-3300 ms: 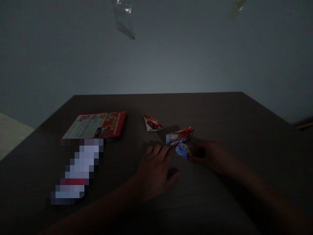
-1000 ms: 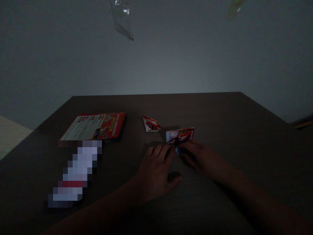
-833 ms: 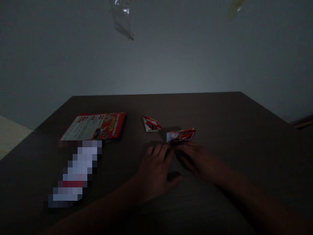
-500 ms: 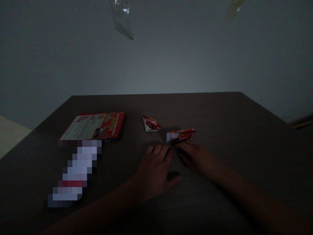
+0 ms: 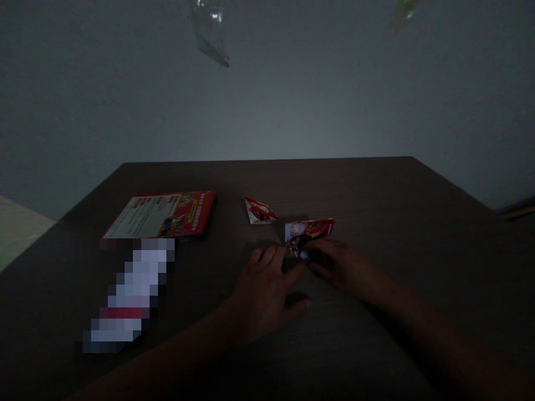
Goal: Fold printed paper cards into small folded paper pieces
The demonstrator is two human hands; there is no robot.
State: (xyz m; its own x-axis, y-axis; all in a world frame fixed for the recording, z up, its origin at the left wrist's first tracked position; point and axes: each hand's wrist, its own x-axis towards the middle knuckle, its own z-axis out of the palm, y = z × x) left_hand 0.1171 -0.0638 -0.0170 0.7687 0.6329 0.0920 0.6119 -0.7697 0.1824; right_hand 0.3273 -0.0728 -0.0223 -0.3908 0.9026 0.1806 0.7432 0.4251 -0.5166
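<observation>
In the head view a small folded printed paper point(image 5: 301, 230), red with a pale figure, stands on edge on the table. My right hand point(image 5: 349, 267) pinches its lower right part, and the fingers hide some of it. Flat on the tabletop lies my left hand point(image 5: 265, 289), fingers spread and thumb apart. Its index finger reaches toward the paper's lower edge; the dimness hides whether it touches. Behind the two hands, a red and white folded paper piece point(image 5: 259, 213) with a pointed shape rests on the table.
On the left of the brown table point(image 5: 334, 186) lies a red and white printed booklet or stack point(image 5: 167, 214). A pixelated pale object point(image 5: 129, 295) lies in front of it. Clear plastic point(image 5: 211, 33) hangs on the wall behind.
My left index finger has moved away from the other fingers, to the right. The right hand has shifted slightly, and more of the paper's lower part shows.
</observation>
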